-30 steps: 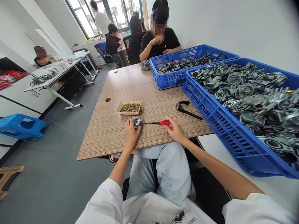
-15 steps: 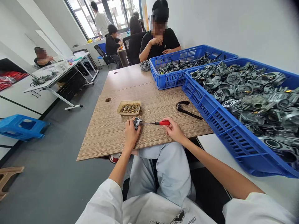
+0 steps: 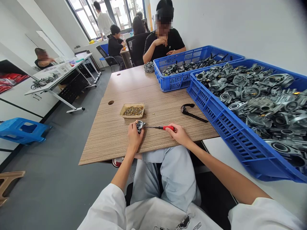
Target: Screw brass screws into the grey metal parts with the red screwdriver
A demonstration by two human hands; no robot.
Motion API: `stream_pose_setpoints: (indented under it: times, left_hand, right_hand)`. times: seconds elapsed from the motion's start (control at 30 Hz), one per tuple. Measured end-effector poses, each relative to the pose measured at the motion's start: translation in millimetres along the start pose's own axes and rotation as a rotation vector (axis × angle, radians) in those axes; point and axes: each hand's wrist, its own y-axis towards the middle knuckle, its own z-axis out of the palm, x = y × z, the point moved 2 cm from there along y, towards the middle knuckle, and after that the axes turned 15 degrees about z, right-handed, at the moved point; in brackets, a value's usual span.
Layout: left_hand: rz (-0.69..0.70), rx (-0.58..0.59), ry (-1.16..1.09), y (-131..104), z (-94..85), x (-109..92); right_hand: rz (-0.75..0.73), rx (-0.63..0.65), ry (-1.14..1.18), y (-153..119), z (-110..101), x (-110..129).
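Observation:
My left hand (image 3: pixel 134 135) is closed around a small grey metal casting (image 3: pixel 140 126), which looks like a carburetor body, near the front edge of the table. In my right hand (image 3: pixel 177 133) is a screwdriver (image 3: pixel 168 127) with a red and black handle, gripped at the handle's end. Its thin dark shaft points left and reaches the casting's right side; the tip's exact seat is too small to make out. Just beyond my left hand stands a tan tray (image 3: pixel 122 113) holding many small brass-coloured and grey parts.
A black-strapped watch (image 3: pixel 193 114) lies to the right on the wooden table (image 3: pixel 105 134). Two blue crates, a near one (image 3: pixel 223 127) and a far one (image 3: pixel 175 84), hold metal castings. Across the table sits a person (image 3: pixel 165 44) in black beside a mesh-like grey bundle (image 3: pixel 149 67).
The screwdriver's handle has shifted very slightly, and my right hand's fingers have changed their hold on it. My left hand and the casting stay nearly in place.

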Motion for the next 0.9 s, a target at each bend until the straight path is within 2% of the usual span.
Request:
stream_pose_setpoints:
  times: [0.17,0.4,0.7,0.9]
  left_hand:
    - [0.0,0.004,-0.001,-0.3,0.2,0.0]
    - [-0.006,-0.011,-0.009,0.1,-0.2,-0.5]
    - [-0.017,-0.016,-0.019,1.3,-1.5,-3.5]
    - [-0.023,-0.011,-0.011,1.1,-1.7,-4.7]
  right_hand:
    - [-0.012,-0.026,-0.102,-0.5,-0.3,2.1]
    - [0.017,-0.015,-0.118,1.8,1.1,-2.4]
    - [0.017,-0.045,0.179,1.5,1.4,-4.7]
    - [-0.013,-0.063,0.158,-0.5,1.9,-1.3]
